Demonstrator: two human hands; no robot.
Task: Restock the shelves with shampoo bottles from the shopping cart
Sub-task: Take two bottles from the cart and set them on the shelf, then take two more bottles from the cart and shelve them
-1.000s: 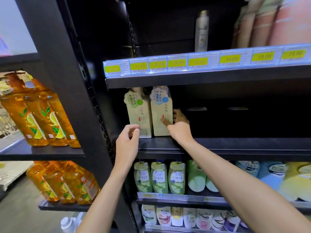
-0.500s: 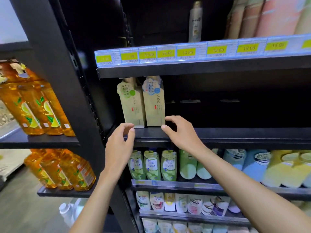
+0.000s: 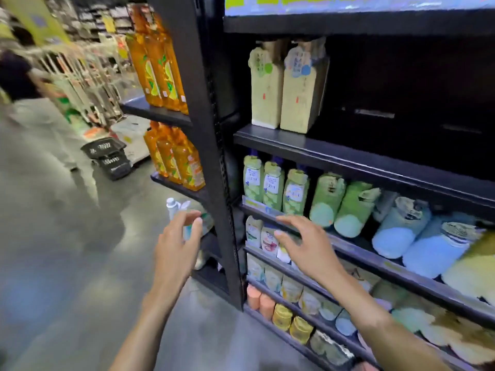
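Two cream shampoo bottles [image 3: 284, 89] stand upright side by side, touching, at the left end of a black shelf [image 3: 348, 156] in the upper centre of the frame; the stretch of that shelf to their right is dark. The left hand [image 3: 176, 247] hangs at lower centre, just left of the black upright post [image 3: 198, 129], its fingers loosely spread and slightly bent, with nothing in its hold; its fingertips overlap a blurred white-capped bottle [image 3: 171, 207] on a low side shelf, and I cannot tell whether they touch it. The right hand [image 3: 308, 247] hovers just right of the post, well below the shampoo bottles, in front of the price rail under a row of green bottles [image 3: 273, 183]; its fingers are spread, gently curved and hold nothing. Orange bottles [image 3: 160, 62] fill two side shelves left of the post; stacked black baskets [image 3: 107, 156] sit on the grey floor at centre left; a blurred person [image 3: 13, 73] stands at the upper left edge.
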